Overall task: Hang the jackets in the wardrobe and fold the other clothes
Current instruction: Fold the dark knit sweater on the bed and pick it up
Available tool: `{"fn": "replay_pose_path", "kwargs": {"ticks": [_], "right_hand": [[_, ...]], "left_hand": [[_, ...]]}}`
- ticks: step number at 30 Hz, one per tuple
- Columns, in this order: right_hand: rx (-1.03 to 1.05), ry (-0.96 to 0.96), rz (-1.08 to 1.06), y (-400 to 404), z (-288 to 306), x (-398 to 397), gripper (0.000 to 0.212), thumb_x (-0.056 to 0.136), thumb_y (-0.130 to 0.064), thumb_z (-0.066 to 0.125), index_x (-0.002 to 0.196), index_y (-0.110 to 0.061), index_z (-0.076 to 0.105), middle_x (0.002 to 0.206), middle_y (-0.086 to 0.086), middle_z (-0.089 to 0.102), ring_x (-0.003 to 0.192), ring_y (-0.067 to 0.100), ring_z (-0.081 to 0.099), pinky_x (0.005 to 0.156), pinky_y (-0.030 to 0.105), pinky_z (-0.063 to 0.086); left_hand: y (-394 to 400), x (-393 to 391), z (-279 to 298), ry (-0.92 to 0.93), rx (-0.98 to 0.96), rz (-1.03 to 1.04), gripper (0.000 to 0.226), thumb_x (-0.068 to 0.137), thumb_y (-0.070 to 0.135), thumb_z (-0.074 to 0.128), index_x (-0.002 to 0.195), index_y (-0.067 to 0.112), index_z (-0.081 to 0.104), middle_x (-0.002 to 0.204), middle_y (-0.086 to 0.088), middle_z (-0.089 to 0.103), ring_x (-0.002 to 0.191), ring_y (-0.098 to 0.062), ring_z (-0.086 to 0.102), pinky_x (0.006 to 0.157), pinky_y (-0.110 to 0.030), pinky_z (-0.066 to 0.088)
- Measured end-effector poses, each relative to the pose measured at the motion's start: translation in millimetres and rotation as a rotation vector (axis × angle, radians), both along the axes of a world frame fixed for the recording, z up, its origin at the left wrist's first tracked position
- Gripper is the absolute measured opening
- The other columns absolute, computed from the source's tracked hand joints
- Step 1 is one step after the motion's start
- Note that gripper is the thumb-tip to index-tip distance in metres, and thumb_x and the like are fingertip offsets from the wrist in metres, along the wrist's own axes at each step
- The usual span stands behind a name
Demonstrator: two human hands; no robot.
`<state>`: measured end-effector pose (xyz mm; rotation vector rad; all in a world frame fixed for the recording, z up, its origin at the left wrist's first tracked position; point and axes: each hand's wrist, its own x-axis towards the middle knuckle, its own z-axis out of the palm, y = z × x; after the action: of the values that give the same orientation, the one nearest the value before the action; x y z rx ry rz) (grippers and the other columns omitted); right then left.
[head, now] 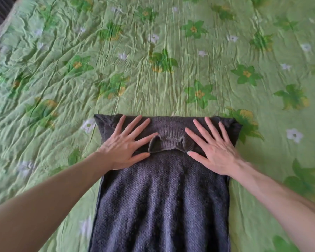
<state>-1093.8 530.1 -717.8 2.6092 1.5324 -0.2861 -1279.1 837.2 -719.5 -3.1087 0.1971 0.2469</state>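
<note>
2 grips, both spread flat, fingers straight and fanned: left hand (pixel 125 144) and right hand (pixel 212 148) pressed palm-down on 1 dark grey knitted sweater (pixel 162 197). Between them, 1 ribbed collar (pixel 168 138), folded toward the near side. Sweater laid lengthwise on the bed, sleeves tucked in to make a narrow strip, far edge folded, near end running out of view at the bottom. Underneath, 1 crumpled green bedspread (pixel 153 60) printed with green, yellow and white flowers.
</note>
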Motion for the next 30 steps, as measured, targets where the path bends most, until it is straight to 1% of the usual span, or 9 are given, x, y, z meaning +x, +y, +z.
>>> {"fn": "replay_pose_path", "kwargs": {"ticks": [3, 6, 8, 10, 14, 19, 24, 28, 30], "right_hand": [[0.144, 0.009, -0.045, -5, 9, -36, 0.070, 0.105, -0.064, 0.025, 0.166, -0.032, 0.012, 0.175, -0.003, 0.004, 0.161, 0.025, -0.003, 0.127, 0.059, 0.012], [0.282, 0.010, -0.078, -29, 7, -100, 0.064, 0.107, -0.052, 0.035, 0.165, -0.026, 0.025, 0.174, -0.001, 0.015, 0.161, 0.024, 0.011, 0.126, 0.056, 0.021], [0.316, 0.048, -0.150, -49, 1, -149, 0.062, 0.107, -0.049, 0.037, 0.163, -0.025, 0.031, 0.173, -0.001, 0.018, 0.160, 0.025, 0.014, 0.125, 0.055, 0.023], [0.268, 0.104, -0.237, -71, -5, -197, 0.062, 0.106, -0.051, 0.036, 0.163, -0.026, 0.031, 0.173, -0.002, 0.017, 0.160, 0.024, 0.014, 0.125, 0.053, 0.023], [0.132, 0.096, -0.298, -102, -19, -251, 0.067, 0.103, -0.053, 0.036, 0.165, -0.028, 0.025, 0.174, -0.003, 0.012, 0.161, 0.022, 0.012, 0.123, 0.053, 0.027], [0.084, 0.042, -0.335, -94, -27, -258, 0.070, 0.103, -0.053, 0.037, 0.166, -0.026, 0.021, 0.175, 0.001, 0.010, 0.161, 0.024, 0.008, 0.124, 0.055, 0.025], [0.148, 0.087, -0.488, -114, -21, -290, 0.063, 0.106, -0.056, 0.028, 0.165, -0.032, 0.023, 0.174, -0.003, 0.011, 0.161, 0.025, 0.003, 0.126, 0.053, 0.015], [0.255, 0.175, -0.585, -157, -23, -341, 0.059, 0.108, -0.048, 0.029, 0.163, -0.027, 0.032, 0.172, 0.003, 0.021, 0.160, 0.028, 0.012, 0.124, 0.055, 0.023], [0.326, 0.186, -0.560, -180, -21, -360, 0.055, 0.109, -0.038, 0.038, 0.161, -0.022, 0.037, 0.171, 0.007, 0.023, 0.159, 0.031, 0.017, 0.124, 0.053, 0.026]], "left_hand": [[-31, -21, 5, -0.103, -0.101, 0.110, 0.068, 0.109, 0.061, 0.029, 0.166, 0.023, 0.027, 0.175, -0.009, 0.013, 0.163, -0.027, 0.006, 0.127, -0.063, 0.011], [-75, -69, 3, -0.215, -0.225, 0.208, 0.066, 0.108, 0.051, 0.043, 0.164, 0.019, 0.031, 0.173, -0.007, 0.020, 0.162, -0.026, 0.013, 0.128, -0.057, 0.017], [-104, -110, -2, -0.223, -0.307, 0.255, 0.065, 0.107, 0.046, 0.048, 0.163, 0.017, 0.035, 0.173, -0.006, 0.023, 0.161, -0.025, 0.017, 0.128, -0.055, 0.020], [-132, -153, -10, -0.174, -0.350, 0.262, 0.063, 0.106, 0.044, 0.048, 0.161, 0.016, 0.038, 0.172, -0.005, 0.025, 0.161, -0.024, 0.018, 0.127, -0.054, 0.022], [-160, -209, -25, -0.082, -0.277, 0.216, 0.070, 0.105, 0.050, 0.048, 0.165, 0.018, 0.030, 0.174, -0.006, 0.018, 0.162, -0.026, 0.011, 0.127, -0.056, 0.021], [-160, -211, -29, -0.092, -0.225, 0.222, 0.070, 0.104, 0.049, 0.047, 0.164, 0.018, 0.031, 0.173, -0.007, 0.021, 0.162, -0.027, 0.012, 0.128, -0.055, 0.017], [-171, -232, -28, -0.129, -0.227, 0.286, 0.061, 0.109, 0.043, 0.040, 0.164, 0.018, 0.032, 0.173, -0.007, 0.024, 0.161, -0.027, 0.017, 0.127, -0.056, 0.019], [-191, -278, -26, -0.121, -0.233, 0.351, 0.060, 0.109, 0.040, 0.038, 0.164, 0.017, 0.032, 0.173, -0.009, 0.023, 0.161, -0.029, 0.019, 0.128, -0.054, 0.020], [-202, -303, -22, -0.112, -0.223, 0.392, 0.060, 0.109, 0.039, 0.038, 0.164, 0.017, 0.033, 0.172, -0.010, 0.023, 0.160, -0.030, 0.020, 0.128, -0.054, 0.020]]}}
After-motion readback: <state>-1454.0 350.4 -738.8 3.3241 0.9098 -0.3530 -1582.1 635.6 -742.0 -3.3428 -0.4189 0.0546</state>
